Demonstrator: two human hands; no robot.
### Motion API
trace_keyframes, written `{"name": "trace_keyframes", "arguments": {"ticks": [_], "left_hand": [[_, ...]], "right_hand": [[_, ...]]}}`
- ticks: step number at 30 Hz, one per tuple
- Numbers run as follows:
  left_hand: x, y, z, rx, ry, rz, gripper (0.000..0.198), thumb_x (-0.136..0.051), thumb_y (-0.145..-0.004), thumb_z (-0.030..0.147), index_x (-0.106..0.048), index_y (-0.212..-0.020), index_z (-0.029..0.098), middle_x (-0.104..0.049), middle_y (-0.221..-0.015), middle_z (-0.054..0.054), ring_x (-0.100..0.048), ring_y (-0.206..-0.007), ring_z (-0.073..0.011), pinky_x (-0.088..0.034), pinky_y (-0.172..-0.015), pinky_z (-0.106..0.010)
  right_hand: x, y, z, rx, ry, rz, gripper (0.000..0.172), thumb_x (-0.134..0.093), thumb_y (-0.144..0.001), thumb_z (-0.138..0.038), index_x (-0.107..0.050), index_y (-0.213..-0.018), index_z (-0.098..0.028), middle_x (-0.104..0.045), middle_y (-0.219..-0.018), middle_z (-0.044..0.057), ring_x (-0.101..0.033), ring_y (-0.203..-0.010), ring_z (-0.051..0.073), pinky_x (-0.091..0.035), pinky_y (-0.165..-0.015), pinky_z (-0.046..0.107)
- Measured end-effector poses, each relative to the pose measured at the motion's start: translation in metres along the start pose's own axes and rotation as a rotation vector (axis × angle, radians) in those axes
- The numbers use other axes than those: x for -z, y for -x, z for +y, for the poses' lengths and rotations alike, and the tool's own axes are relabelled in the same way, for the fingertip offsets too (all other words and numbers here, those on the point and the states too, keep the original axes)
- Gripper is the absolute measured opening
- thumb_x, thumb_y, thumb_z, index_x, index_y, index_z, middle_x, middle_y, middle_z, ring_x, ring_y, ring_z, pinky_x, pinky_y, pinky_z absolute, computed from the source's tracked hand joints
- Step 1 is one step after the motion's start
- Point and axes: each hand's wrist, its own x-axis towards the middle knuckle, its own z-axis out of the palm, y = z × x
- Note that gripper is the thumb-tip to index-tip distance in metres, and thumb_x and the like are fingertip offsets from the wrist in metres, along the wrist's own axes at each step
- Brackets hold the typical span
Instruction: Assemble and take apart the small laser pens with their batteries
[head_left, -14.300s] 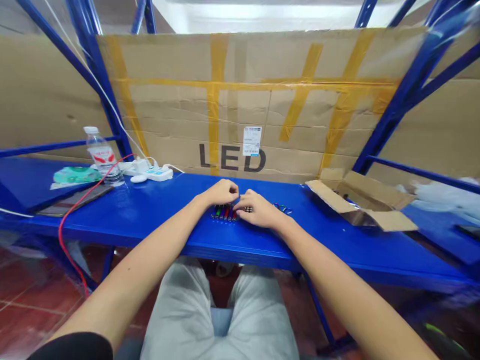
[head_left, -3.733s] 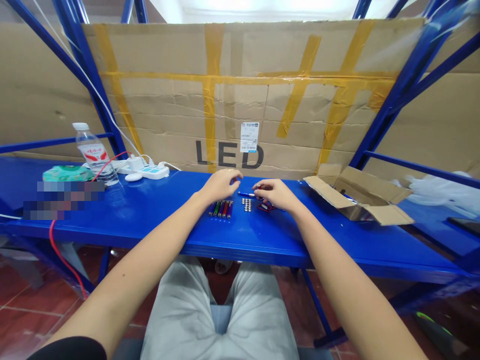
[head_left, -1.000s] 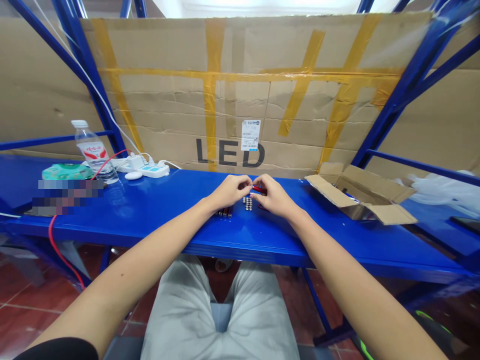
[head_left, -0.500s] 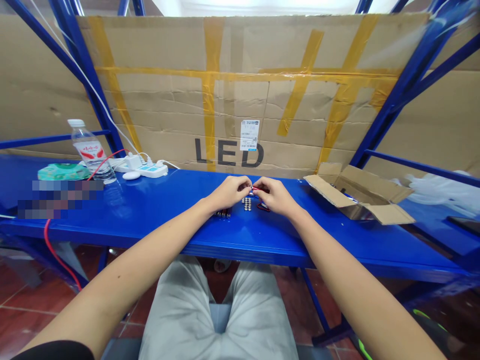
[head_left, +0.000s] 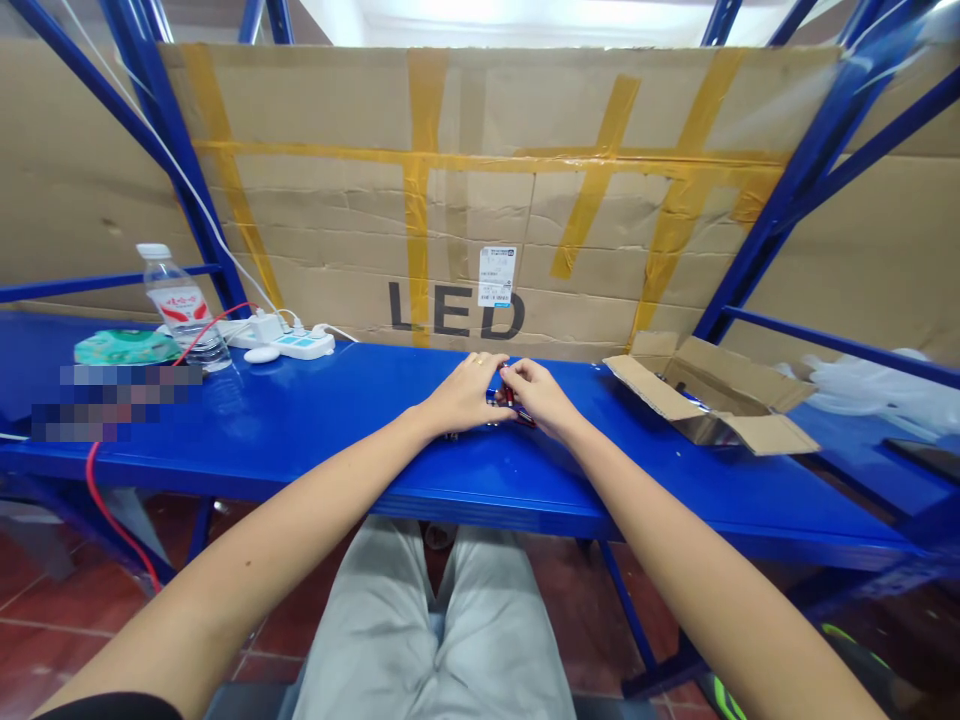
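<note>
Nearly touching, left hand and right hand pinching small red item (cardboard printed "LED").

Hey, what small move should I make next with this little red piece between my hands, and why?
Probably steady the small red piece with your left hand before doing anything else to it: it looks tiny, your right hand seems to pinch it, and your left hand is right against it.
</note>
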Motion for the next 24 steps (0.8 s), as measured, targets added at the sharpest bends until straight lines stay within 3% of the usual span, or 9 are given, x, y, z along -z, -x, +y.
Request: {"name": "trace_keyframes", "arguments": {"ticks": [4, 8, 9, 11, 13, 17, 24], "left_hand": [[0.000, 0.000, 0.003, 0.033, -0.048, -0.025, 0.049, -0.070, -0.073, 0.034, -0.056, -0.116, 0.015, -0.062, -0.111, -0.013, -0.054, -0.104, -0.0291, -0.045, -0.088, -0.041], [0.006, -0.001, -0.001, 0.120, 0.026, 0.093, 0.059, -0.074, -0.072, 0.041, -0.054, -0.120, 0.014, -0.064, -0.109, -0.012, -0.057, -0.102, -0.0282, -0.045, -0.089, -0.041], [0.006, -0.002, -0.003, 0.162, 0.100, 0.139, 0.061, -0.076, -0.071, 0.040, -0.053, -0.122, 0.015, -0.064, -0.106, -0.011, -0.058, -0.100, -0.0265, -0.045, -0.088, -0.040], [0.007, -0.005, -0.005, 0.278, 0.329, 0.209, 0.061, -0.077, -0.070, 0.036, -0.052, -0.122, 0.014, -0.066, -0.093, -0.007, -0.062, -0.089, -0.0218, -0.047, -0.083, -0.037], [0.008, -0.008, -0.006, 0.414, 0.625, 0.220, 0.061, -0.075, -0.073, 0.027, -0.048, -0.127, 0.012, -0.063, -0.077, -0.002, -0.063, -0.075, -0.0178, -0.049, -0.074, -0.034], [0.012, -0.011, -0.007, 0.543, 1.064, 0.176, 0.068, -0.066, -0.076, 0.008, -0.037, -0.138, 0.014, -0.064, -0.075, -0.002, -0.065, -0.065, -0.0147, -0.049, -0.064, -0.030], [0.017, -0.010, -0.010, 0.583, 1.106, 0.167, 0.067, -0.057, -0.071, 0.000, -0.042, -0.133, 0.023, -0.062, -0.080, -0.001, -0.063, -0.060, -0.0120, -0.048, -0.056, -0.026]], "right_hand": [[0.002, -0.001, -0.002, 0.043, 0.162, -0.032, 0.023, -0.056, -0.083, -0.042, -0.049, -0.076, -0.021, -0.058, -0.062, 0.000, -0.055, -0.056, 0.015, -0.044, -0.055, 0.027], [0.021, 0.001, -0.012, 0.152, 0.479, 0.073, 0.022, -0.049, -0.084, -0.032, -0.059, -0.071, -0.018, -0.065, -0.071, 0.004, -0.058, -0.068, 0.016, -0.042, -0.062, 0.027], [0.026, 0.002, -0.015, 0.155, 0.583, 0.048, 0.019, -0.051, -0.081, -0.028, -0.060, -0.067, -0.018, -0.065, -0.069, 0.004, -0.057, -0.067, 0.017, -0.041, -0.061, 0.027], [0.033, 0.007, -0.019, 0.108, 0.721, -0.132, 0.018, -0.056, -0.077, -0.027, -0.062, -0.063, -0.018, -0.064, -0.061, 0.003, -0.055, -0.060, 0.016, -0.038, -0.057, 0.027], [0.037, 0.010, -0.021, 0.064, 0.809, -0.270, 0.015, -0.061, -0.074, -0.027, -0.064, -0.062, -0.018, -0.065, -0.060, 0.003, -0.055, -0.057, 0.016, -0.037, -0.055, 0.028], [0.034, 0.013, -0.019, 0.054, 0.906, -0.328, 0.004, -0.066, -0.065, -0.020, -0.069, -0.062, -0.019, -0.068, -0.066, 0.005, -0.057, -0.057, 0.017, -0.038, -0.054, 0.029], [0.031, 0.014, -0.018, 0.003, 0.904, -0.411, 0.002, -0.067, -0.063, -0.020, -0.068, -0.062, -0.019, -0.067, -0.060, 0.003, -0.054, -0.050, 0.015, -0.036, -0.049, 0.028]]}}
